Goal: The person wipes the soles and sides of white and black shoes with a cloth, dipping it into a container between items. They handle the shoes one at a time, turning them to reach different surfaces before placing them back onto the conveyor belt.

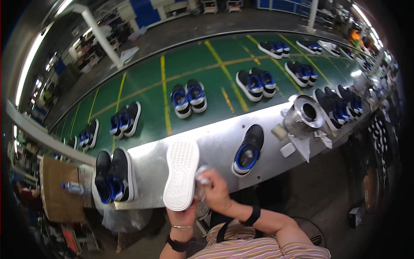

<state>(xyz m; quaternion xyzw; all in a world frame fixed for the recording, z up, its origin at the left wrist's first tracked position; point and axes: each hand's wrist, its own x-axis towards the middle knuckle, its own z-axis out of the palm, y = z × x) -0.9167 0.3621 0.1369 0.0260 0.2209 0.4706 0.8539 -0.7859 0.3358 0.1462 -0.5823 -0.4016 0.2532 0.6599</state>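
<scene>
My left hand (pixel 184 214) grips a shoe (pixel 181 172) from below at its heel end, with the white patterned sole turned toward me. Its upper is hidden behind the sole. In my right hand (pixel 215 192) is a bunched white cloth (pixel 202 173), pinched by the fingers at the right edge of the sole. A single black shoe with blue lining (pixel 249 149) lies on the metal bench (pixel 215 151) to the right. At the bench's left end stands a pair of black shoes (pixel 116 175).
Pairs of shoes (pixel 189 98) stand along a green conveyor (pixel 146 95) with yellow lines beyond the bench. A metal pot (pixel 305 113), a beige block (pixel 279 132) and white cloths (pixel 300 148) sit at right. A cardboard sheet (pixel 60 187) and bottle (pixel 74 187) are at left.
</scene>
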